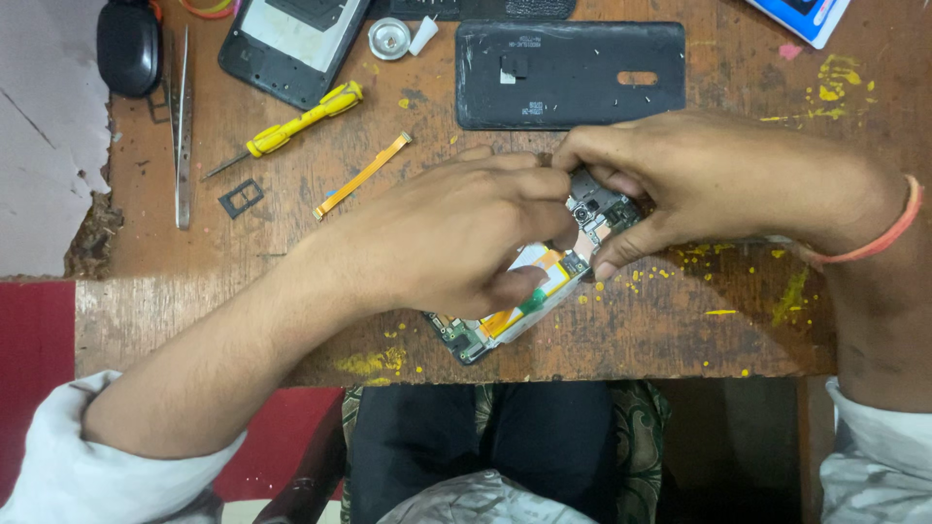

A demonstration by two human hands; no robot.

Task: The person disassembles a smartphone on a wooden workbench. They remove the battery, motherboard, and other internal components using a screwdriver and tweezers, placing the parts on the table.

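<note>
Both hands (456, 238) (699, 180) grip opened phone (529, 291), apparently pinching.

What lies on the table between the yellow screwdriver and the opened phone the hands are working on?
In the head view, a loose orange flex ribbon cable lies on the wooden table between the yellow screwdriver and the opened phone, otherwise bare wood.
</note>
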